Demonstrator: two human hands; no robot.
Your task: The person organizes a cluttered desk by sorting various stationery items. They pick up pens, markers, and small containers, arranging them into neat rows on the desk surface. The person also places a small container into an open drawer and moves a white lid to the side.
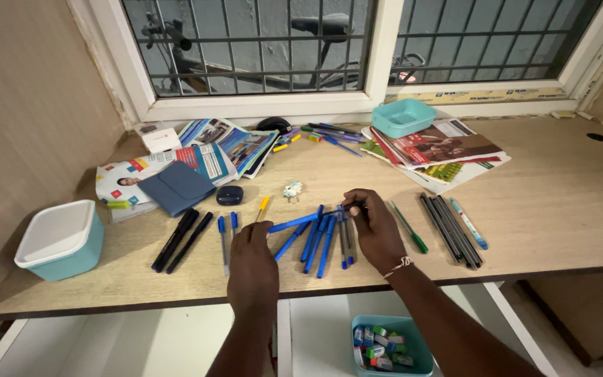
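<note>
— Where are our hands?

— Both are down on the worktop (553, 209), over a loose bunch of blue pens (319, 241). Our left hand (251, 253) lies knuckles up with its fingers curled at the near end of one blue pen (293, 223) that slants across the bunch; we cannot tell whether it grips it. Our right hand (375, 225) is bent at the far side of the bunch, fingertips pressed together around the tops of a few pens.

— And around them?

— Just left of our left hand lie two more blue pens (226, 237), then a pair of black markers (181, 239), and further out a teal box with a white lid (58, 241). Beyond that hand sits a yellow pen (264, 207). Right of our right hand lies a green pen (410, 228), then a row of black pens (451, 230) and a light blue one (469, 224). Past both hands are magazines (444, 150) and an open teal tray (404, 116). Below the worktop, near our right forearm, a teal bin (391, 347) holds small erasers.
</note>
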